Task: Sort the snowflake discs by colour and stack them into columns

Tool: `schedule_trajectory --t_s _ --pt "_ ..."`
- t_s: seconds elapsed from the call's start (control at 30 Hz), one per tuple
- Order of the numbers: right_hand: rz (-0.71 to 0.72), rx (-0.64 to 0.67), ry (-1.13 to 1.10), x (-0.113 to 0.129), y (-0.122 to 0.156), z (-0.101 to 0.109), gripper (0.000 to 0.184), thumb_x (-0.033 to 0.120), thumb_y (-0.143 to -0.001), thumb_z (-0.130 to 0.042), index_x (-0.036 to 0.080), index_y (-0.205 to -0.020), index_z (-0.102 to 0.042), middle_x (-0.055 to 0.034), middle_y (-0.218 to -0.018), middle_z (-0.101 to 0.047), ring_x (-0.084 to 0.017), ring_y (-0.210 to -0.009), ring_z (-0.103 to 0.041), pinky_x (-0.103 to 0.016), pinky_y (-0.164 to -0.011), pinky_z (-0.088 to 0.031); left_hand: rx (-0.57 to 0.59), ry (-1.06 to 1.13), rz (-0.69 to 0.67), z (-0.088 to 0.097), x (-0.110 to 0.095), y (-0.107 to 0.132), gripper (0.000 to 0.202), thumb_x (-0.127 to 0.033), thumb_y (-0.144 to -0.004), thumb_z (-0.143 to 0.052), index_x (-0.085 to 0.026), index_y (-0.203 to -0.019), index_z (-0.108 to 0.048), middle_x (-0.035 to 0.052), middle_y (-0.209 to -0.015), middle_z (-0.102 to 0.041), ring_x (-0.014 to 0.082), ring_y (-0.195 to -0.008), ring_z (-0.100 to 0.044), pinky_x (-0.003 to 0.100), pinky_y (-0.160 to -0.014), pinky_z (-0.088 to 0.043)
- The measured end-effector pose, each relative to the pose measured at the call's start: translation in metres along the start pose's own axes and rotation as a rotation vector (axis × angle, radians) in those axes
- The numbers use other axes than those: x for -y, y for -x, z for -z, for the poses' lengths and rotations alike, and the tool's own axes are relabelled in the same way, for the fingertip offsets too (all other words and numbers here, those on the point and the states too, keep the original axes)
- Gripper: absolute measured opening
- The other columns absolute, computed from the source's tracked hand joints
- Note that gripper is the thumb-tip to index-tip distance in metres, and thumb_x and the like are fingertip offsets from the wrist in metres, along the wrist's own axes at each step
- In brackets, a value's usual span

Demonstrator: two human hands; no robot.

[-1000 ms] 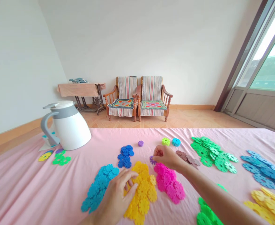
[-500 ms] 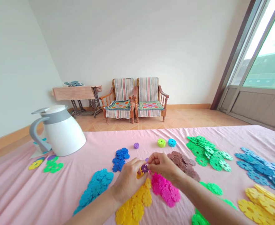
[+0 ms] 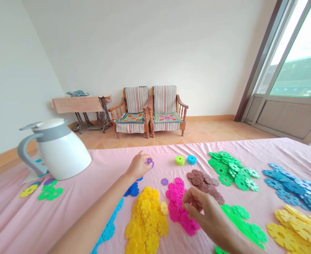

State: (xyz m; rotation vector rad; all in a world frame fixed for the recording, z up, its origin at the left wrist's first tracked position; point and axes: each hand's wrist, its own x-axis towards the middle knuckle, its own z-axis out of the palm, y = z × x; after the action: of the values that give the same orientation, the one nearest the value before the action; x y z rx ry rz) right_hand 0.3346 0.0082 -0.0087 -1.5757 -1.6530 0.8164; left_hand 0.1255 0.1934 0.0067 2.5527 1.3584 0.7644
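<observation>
My left hand (image 3: 138, 166) reaches to the far middle of the cloth. Its fingers pinch a purple notched plastic disc (image 3: 149, 161) over the spot where a small purple stack stood; the overlap hides whether they touch. Over the pile of magenta discs (image 3: 177, 192) hovers my right hand (image 3: 199, 204), fingers loosely curled and the thumb a little apart, with nothing visible between them. A lone lighter purple disc (image 3: 165, 181) lies between the hands. Below it is a heap of yellow discs (image 3: 147, 218). My left arm partly covers the blue discs (image 3: 132, 190).
A lime green stack (image 3: 180, 160) and a light blue stack (image 3: 191, 159) stand at the back. Brown discs (image 3: 203, 181), green discs (image 3: 225, 165) and steel-blue discs (image 3: 290, 183) lie to the right. A white jug (image 3: 65, 155) stands at left on the pink cloth (image 3: 78, 201).
My hands were together over the yellow discs and have parted. The left moved forward with the purple disc; the right drew back over the magenta pile. The view shifted slightly.
</observation>
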Motion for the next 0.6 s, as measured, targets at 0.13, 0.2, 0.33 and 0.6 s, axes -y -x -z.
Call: schedule_trajectory --t_s 0.13,0.2,0.33,0.6 --pt "0.01 0.03 -0.013 0.002 0.007 0.001 0.012 0.014 -0.074 -0.049 0.024 -0.072 -0.055 0.0019 -0.06 -0.056 -0.014 -0.055 -0.051 -0.025 -0.05 -0.036 0.048 -0.035 -0.038 -0.007 0.003 -0.003 0.018 -0.017 -0.07 -0.061 -0.017 -0.085 -0.072 0.0011 -0.073 -0.053 0.0147 -0.067 -0.054 0.024 -0.066 -0.042" --pt "0.026 0.034 -0.023 0.004 0.007 0.003 0.012 0.014 -0.075 -0.048 0.024 -0.072 -0.055 0.0019 -0.061 -0.056 -0.014 -0.057 -0.052 -0.025 -0.051 -0.036 0.065 -0.05 -0.051 -0.008 0.004 -0.004 0.017 -0.018 -0.071 -0.061 -0.017 -0.083 -0.072 0.0011 -0.071 -0.053 0.0153 -0.067 -0.054 0.025 -0.066 -0.041" --pt "0.033 0.038 -0.025 0.009 0.007 0.006 0.012 0.015 -0.076 -0.048 0.024 -0.072 -0.055 0.0018 -0.062 -0.057 -0.014 -0.058 -0.052 -0.025 -0.052 -0.037 0.087 -0.067 -0.062 -0.009 0.006 -0.006 0.015 -0.018 -0.072 -0.06 -0.017 -0.082 -0.072 0.0014 -0.071 -0.054 0.0157 -0.068 -0.054 0.025 -0.066 -0.041" --pt "0.02 0.01 -0.03 -0.003 0.001 0.008 0.014 0.012 -0.076 -0.047 0.023 -0.07 -0.054 0.0022 -0.06 -0.056 -0.014 -0.055 -0.053 -0.024 -0.05 -0.035 0.032 -0.022 -0.09 -0.002 -0.008 0.005 0.028 -0.016 -0.074 -0.058 -0.014 -0.102 -0.064 0.0067 -0.093 -0.06 0.0176 -0.084 -0.056 0.026 -0.077 -0.042"
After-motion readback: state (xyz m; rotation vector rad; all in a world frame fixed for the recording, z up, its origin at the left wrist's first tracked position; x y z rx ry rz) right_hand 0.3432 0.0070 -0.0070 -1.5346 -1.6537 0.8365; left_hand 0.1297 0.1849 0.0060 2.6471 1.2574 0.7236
